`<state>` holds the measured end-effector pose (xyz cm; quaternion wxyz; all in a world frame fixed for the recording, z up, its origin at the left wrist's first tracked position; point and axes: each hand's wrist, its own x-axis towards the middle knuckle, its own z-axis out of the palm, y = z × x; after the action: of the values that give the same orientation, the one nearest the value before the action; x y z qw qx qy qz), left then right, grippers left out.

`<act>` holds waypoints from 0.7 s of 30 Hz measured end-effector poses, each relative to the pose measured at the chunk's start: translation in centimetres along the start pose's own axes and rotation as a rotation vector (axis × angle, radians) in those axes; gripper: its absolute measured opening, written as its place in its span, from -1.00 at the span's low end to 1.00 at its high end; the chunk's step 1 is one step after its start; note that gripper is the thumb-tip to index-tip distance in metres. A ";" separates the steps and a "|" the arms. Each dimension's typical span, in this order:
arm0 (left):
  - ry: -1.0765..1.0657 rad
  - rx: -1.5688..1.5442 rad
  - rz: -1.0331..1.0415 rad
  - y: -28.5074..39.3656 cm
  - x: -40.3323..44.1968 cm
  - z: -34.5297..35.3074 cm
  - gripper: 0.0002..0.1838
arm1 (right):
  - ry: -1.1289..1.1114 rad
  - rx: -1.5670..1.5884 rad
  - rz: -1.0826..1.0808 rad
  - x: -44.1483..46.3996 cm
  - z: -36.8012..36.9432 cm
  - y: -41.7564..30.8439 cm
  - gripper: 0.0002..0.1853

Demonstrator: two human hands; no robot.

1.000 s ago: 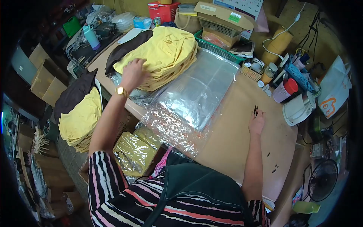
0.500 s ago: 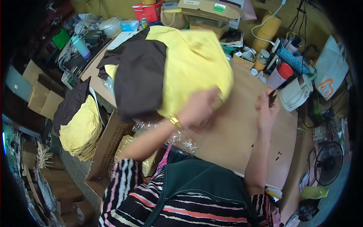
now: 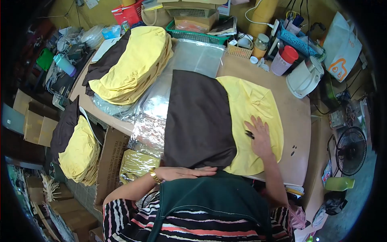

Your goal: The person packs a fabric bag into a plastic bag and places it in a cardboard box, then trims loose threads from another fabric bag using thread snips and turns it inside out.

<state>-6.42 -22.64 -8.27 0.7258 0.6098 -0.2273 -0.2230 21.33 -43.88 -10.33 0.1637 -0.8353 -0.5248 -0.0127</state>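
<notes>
I have the dark brown and yellow cloth piece (image 3: 197, 117) spread over the near middle of the tan tabletop (image 3: 296, 121), its brown part on the left and its yellow part, rounded at the outer edge, on the right. My left hand (image 3: 187, 173), with a gold watch (image 3: 155, 176) at the wrist, is open and flat, fingers straight and together along the near edge of the brown part, right in front of the dark green apron (image 3: 213, 197). My right hand (image 3: 259, 135) lies on the yellow part with its fingers spread, and it holds a small black tool (image 3: 250, 134) at its thumb side; I cannot tell what kind of tool it is. The cloth partly covers a layer of clear plastic sheets (image 3: 197, 56) that reaches out to its far and left sides. Beyond them on the far left, a thick stack of yellow and brown cloth (image 3: 133, 60) sits on the table, and a second yellow and brown stack (image 3: 80, 149) is off the table's left side, near a brown cardboard box (image 3: 111, 161). At the far side I see a green plastic basket (image 3: 193, 35), and at the far right a pink cup with a red lid (image 3: 284, 60) beside a white kettle (image 3: 305, 78).
</notes>
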 end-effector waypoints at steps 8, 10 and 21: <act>1.078 0.310 -0.266 7.2 -6.4 -7.2 -0.62 | 0.061 0.293 0.377 3.3 -8.3 3.6 -0.76; 1.380 0.419 -0.037 6.2 -4.4 -12.6 -0.42 | 0.252 0.190 0.447 6.5 -8.5 7.1 -0.69; 1.285 0.354 0.159 10.4 3.4 -21.8 -0.78 | 0.600 0.423 0.454 11.2 -14.5 15.2 -0.48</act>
<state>9.88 -5.97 -1.12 0.6201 0.7126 0.1724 0.2791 41.98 -44.27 1.63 0.4755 -0.8368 -0.2479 -0.1107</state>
